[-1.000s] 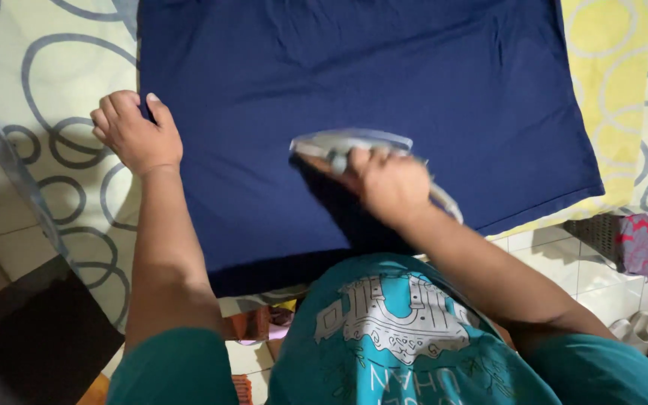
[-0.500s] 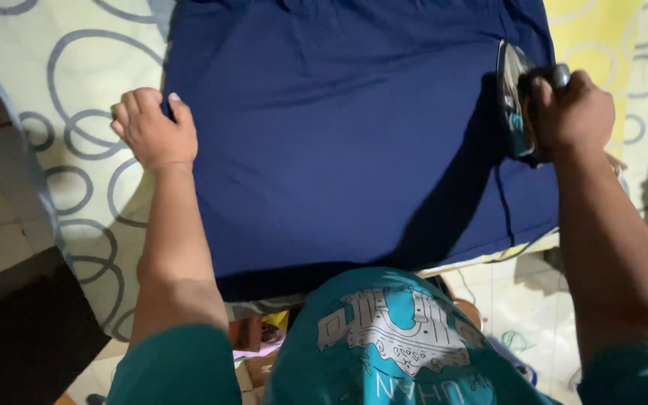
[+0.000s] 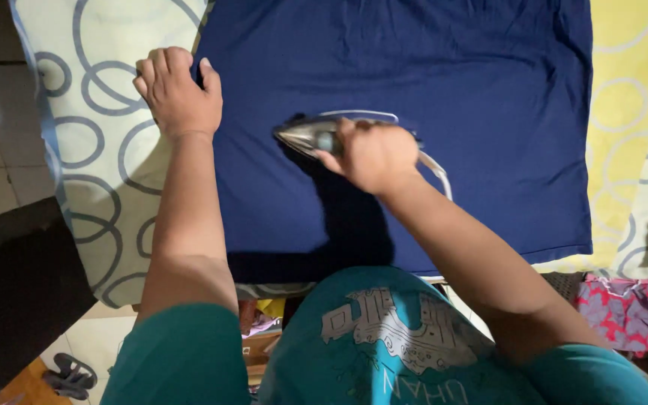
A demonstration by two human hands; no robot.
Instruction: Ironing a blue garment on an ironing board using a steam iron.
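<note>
1. My right hand [image 3: 373,154] has its grip wrapped tight around the handle of the iron [image 3: 316,135], fingers curled over the top so the handle itself is mostly hidden.
2. The iron lies flat on the dark blue cloth [image 3: 444,75], near the middle of it, with its pointed tip aimed toward my left side. A pale cord [image 3: 436,169] runs out from behind my right wrist.
3. My left hand [image 3: 178,94] rests knuckles-up on the left edge of the cloth, fingers bent and pressing down. Its grip is loosely curled; I cannot tell whether it pinches any fabric.
4. The two hands are near each other but apart, with bare blue cloth between them.
5. The cloth is spread smooth over a padded surface covered by a pale sheet with grey ring patterns [image 3: 91,157] on the left and yellow patches on the right.
6. My teal shirt [image 3: 384,352] fills the bottom of the view.
7. A heap of pink patterned fabric [image 3: 624,307] lies low on the right, and dark sandals [image 3: 69,373] sit on the floor at lower left.
</note>
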